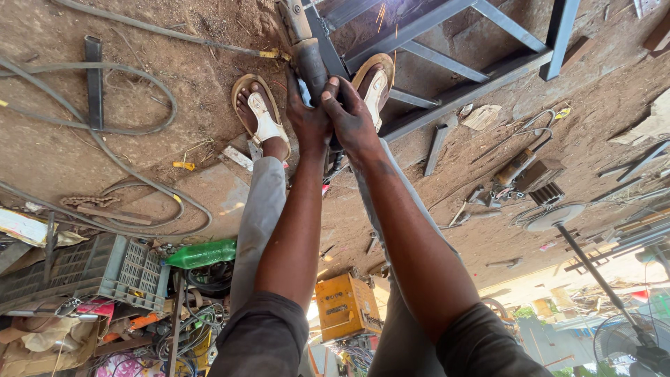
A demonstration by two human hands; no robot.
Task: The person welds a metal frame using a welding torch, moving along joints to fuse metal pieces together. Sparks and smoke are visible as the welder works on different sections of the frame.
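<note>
Dirt floor [160, 84], hands [331, 115] hiding grinder [307, 52] body

A grey, worn angle grinder [308, 56] points away toward the dark metal frame [447, 56], sparks flying there.

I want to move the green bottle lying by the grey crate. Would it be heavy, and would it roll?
The green bottle looks like thin plastic, so probably light, unless it is full; its contents are unclear. It lies on its side and is round, so it would likely roll when pushed. The grey crate beside it may stop it on that side.
</note>
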